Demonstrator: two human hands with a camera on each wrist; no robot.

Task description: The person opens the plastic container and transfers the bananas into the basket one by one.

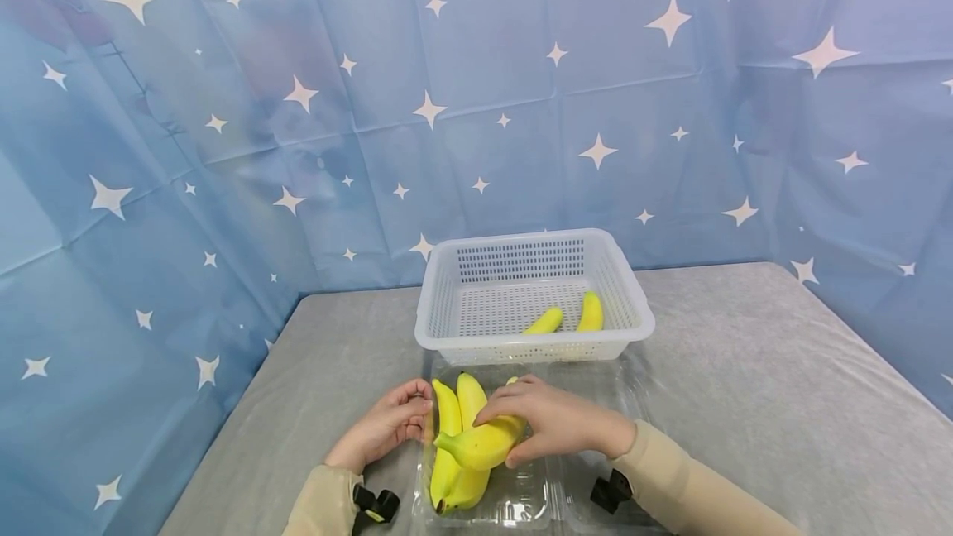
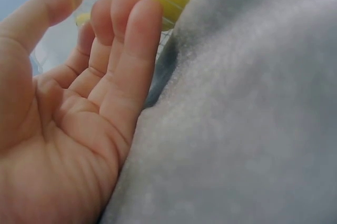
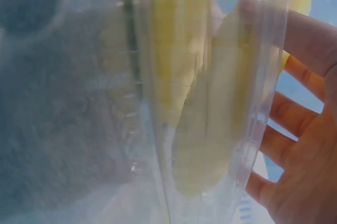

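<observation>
My right hand grips a yellow banana from above, tilted over a clear plastic container. Two more bananas lie lengthwise along the container's left side, the outer banana and the inner banana, both partly under the held one. Another yellow tip shows behind the right fingers. By the container's left edge is my left hand, its fingers loosely bent and holding nothing; whether they touch the edge I cannot tell. In the right wrist view, yellow shapes blur through the clear plastic wall.
Behind the container stands a white perforated basket, with a left banana and a right banana near its front right. A grey cloth covers the table. Blue star-printed curtains hang at the back and sides.
</observation>
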